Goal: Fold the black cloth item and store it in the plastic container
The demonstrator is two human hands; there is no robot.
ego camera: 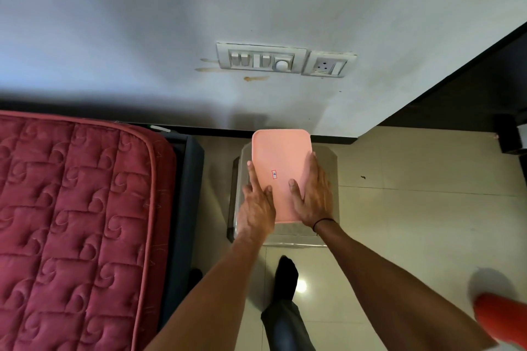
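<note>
A plastic container with a pink lid (281,157) rests on a small stool (322,234) against the wall. My left hand (256,205) lies on the lid's left edge, thumb on top and fingers down the side. My right hand (312,194) grips the lid's right edge the same way, a black band on its wrist. The clear body of the container is mostly hidden under the lid and hands. No black cloth is visible; whether it is inside I cannot tell.
A bed with a red quilted mattress (77,222) stands at the left, close to the stool. Behind is a white wall with a switch panel (261,59) and socket. My leg and dark-socked foot (285,273) stand on the tiled floor. A dark cabinet (484,88) is at the right.
</note>
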